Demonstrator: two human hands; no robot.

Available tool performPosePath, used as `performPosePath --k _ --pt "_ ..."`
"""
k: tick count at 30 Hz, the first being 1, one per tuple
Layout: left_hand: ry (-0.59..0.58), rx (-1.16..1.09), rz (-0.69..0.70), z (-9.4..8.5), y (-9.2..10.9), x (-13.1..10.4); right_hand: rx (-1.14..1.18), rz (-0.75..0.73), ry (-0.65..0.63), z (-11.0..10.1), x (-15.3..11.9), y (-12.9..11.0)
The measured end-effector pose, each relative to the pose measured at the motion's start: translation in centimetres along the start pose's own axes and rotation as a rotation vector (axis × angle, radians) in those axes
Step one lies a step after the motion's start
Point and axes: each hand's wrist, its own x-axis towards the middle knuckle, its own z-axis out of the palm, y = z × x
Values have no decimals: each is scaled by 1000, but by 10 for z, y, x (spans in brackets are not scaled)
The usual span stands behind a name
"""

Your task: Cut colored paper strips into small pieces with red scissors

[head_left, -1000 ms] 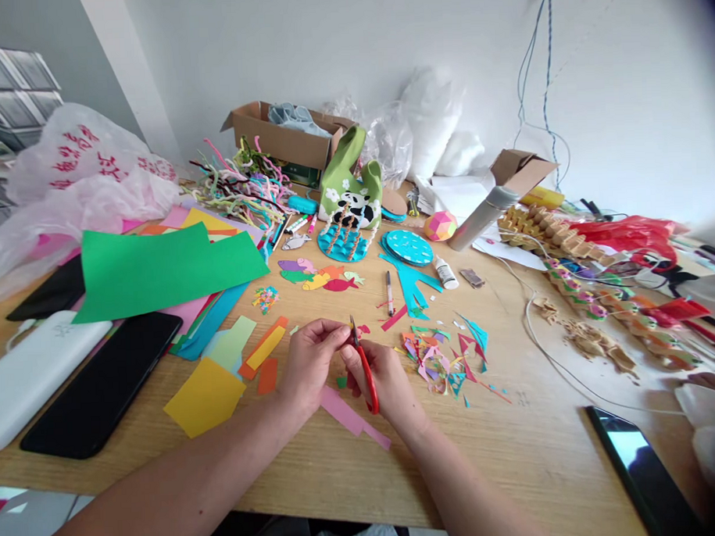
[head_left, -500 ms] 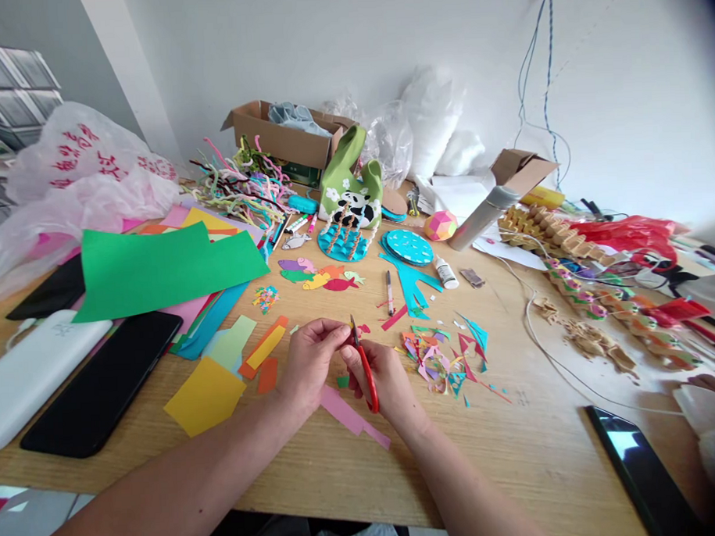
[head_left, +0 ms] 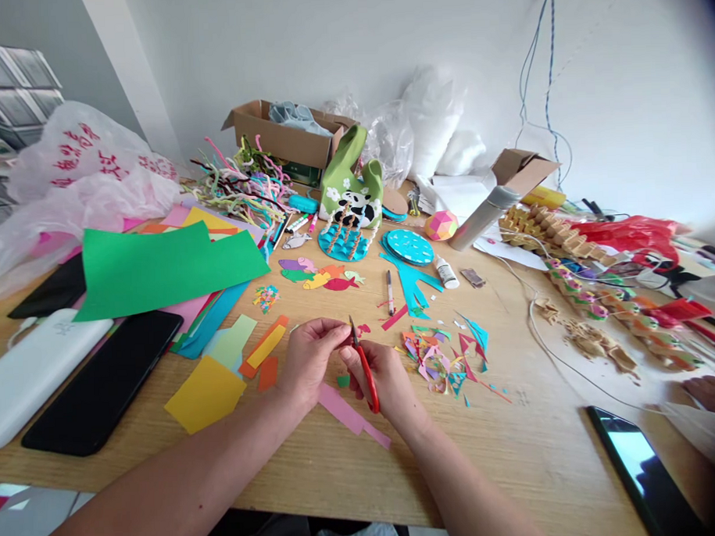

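My right hand (head_left: 385, 376) grips a pair of red-handled scissors (head_left: 368, 375), blades pointing up and away from me. Close against the blades, my left hand (head_left: 312, 359) is closed in a pinch; whatever lies between its fingertips is too small and hidden to make out. Below the hands lies a strip of pink paper (head_left: 344, 413), with a small green scrap (head_left: 343, 381) beside it. Several coloured paper fish (head_left: 316, 277) lie beyond my hands. A heap of paper offcuts (head_left: 436, 355) is spread to the right of the scissors.
Green paper (head_left: 163, 267) tops a sheet stack at left, by a black phone (head_left: 104, 386) and a white power bank (head_left: 45, 377). A white glue bottle (head_left: 446, 273) stands near blue paper discs (head_left: 410, 247). Another phone (head_left: 640, 465) and another person's hand (head_left: 714, 394) are at right.
My hands and the scissors stay almost in the same place. At the right edge, the other person's hand and pale sleeve have shifted slightly.
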Motion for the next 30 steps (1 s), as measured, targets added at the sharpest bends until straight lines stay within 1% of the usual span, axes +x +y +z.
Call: performPosePath --k 8,19,26,30 --pt "18 14 -5 0 3 1 0 -1 -32 -2 0 -1" --pt "-6 -4 -25 -1 5 2 53 31 -34 -1 -1 -3" --pt "-21 2 -43 -1 5 4 -2 -2 -48 -5 0 -2" --pt "-36 10 -46 -2 6 6 -6 3 -62 -7 -1 -4"
